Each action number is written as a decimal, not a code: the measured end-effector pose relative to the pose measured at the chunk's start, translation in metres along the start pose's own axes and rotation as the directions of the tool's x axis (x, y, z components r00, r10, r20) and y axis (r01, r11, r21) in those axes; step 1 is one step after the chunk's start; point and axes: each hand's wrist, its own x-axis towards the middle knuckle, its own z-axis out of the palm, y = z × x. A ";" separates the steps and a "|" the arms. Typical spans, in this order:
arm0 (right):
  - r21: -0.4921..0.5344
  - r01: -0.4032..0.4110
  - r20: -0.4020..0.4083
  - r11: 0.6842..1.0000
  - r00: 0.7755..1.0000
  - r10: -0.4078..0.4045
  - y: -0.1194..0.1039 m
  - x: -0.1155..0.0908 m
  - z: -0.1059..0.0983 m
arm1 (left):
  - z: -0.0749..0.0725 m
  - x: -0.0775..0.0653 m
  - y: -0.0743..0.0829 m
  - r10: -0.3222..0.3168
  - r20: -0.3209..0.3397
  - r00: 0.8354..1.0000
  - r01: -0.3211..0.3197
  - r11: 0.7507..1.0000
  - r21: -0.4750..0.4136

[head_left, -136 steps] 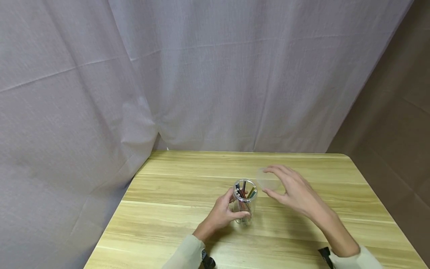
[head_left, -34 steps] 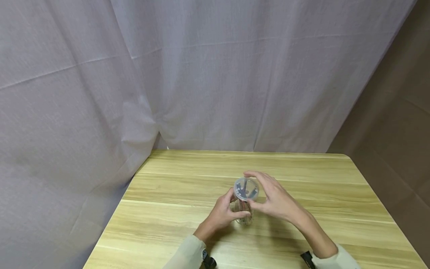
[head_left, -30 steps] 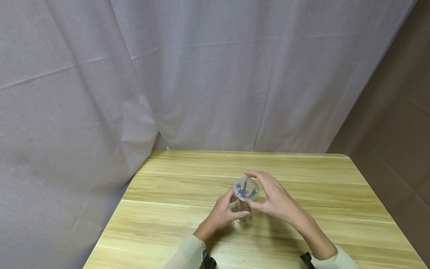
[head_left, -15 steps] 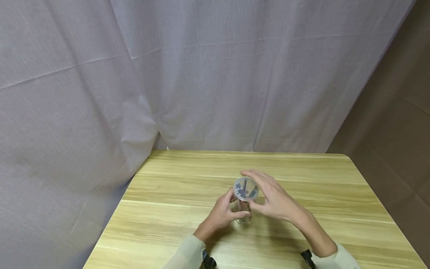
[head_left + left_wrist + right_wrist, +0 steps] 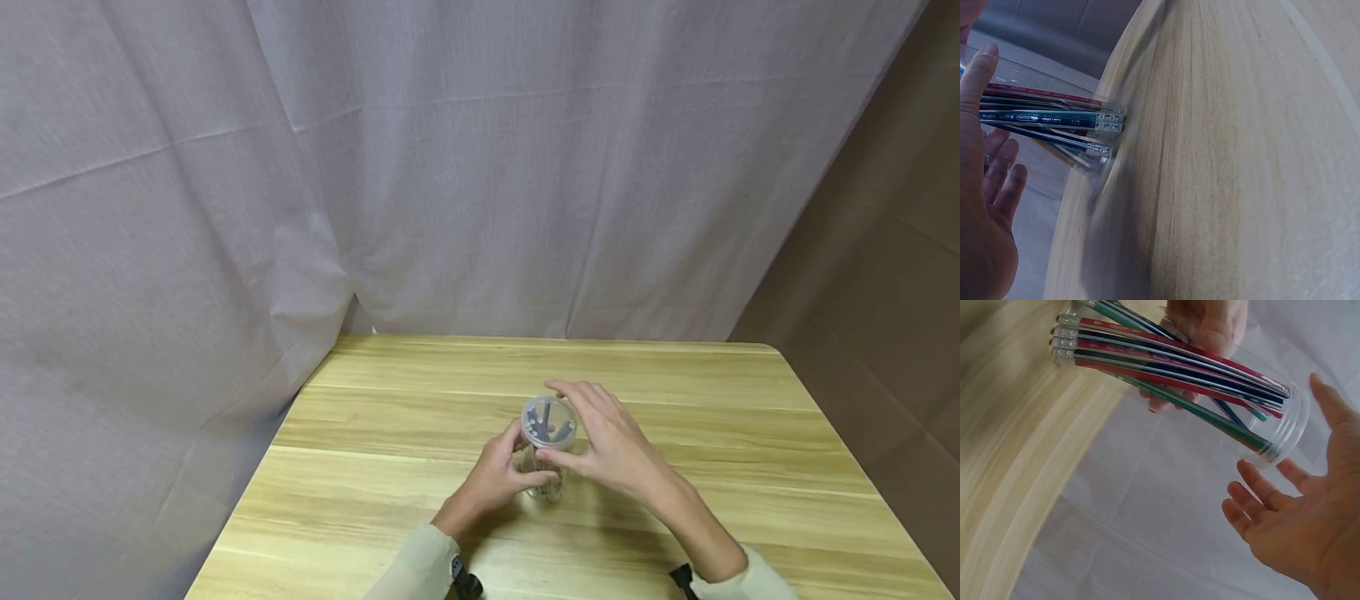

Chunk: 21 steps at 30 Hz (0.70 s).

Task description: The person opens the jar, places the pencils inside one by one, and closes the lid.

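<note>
A clear jar [image 5: 1210,372] stands upright on the table, holding several pencils [image 5: 1166,356] in red, dark blue and green, their eraser ends down at the base. A translucent lid [image 5: 550,421] covers its mouth. My left hand [image 5: 497,471] grips the jar's side, thumb across the front and fingers behind. My right hand [image 5: 611,442] spans the lid from the right, thumb at its near edge and fingertips at the far edge. In the left wrist view, pencil ends [image 5: 1107,119] show through the jar wall, close over the table.
A light wood-grain table [image 5: 420,400] lies beneath both hands. Grey cloth [image 5: 465,208] hangs behind it and along the left, with a brown cloth [image 5: 862,292] on the right. Small black devices [image 5: 467,581] sit at the wrists by the sleeves.
Earlier the right hand held the lid off to the right of the uncovered jar; now the lid is on the mouth. Lately the right thumb and fingers shift slightly around its rim. Left hand stays put.
</note>
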 end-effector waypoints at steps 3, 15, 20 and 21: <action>0.030 0.041 0.014 0.999 0.999 -0.042 0.000 0.001 -0.002 | 0.000 0.000 -0.001 0.009 0.000 1.000 -0.009 1.000 0.005; 0.056 0.098 0.028 0.994 0.995 -0.099 0.002 0.002 -0.008 | -0.001 0.001 0.000 0.021 0.005 1.000 -0.021 1.000 0.002; 0.020 0.070 -0.012 0.997 0.998 -0.070 0.000 0.003 -0.005 | 0.000 0.001 0.000 0.022 0.000 1.000 -0.022 1.000 -0.001; 0.011 0.059 -0.016 0.998 0.998 -0.059 0.000 0.003 -0.004 | 0.000 0.000 0.000 0.019 0.002 1.000 -0.019 1.000 -0.002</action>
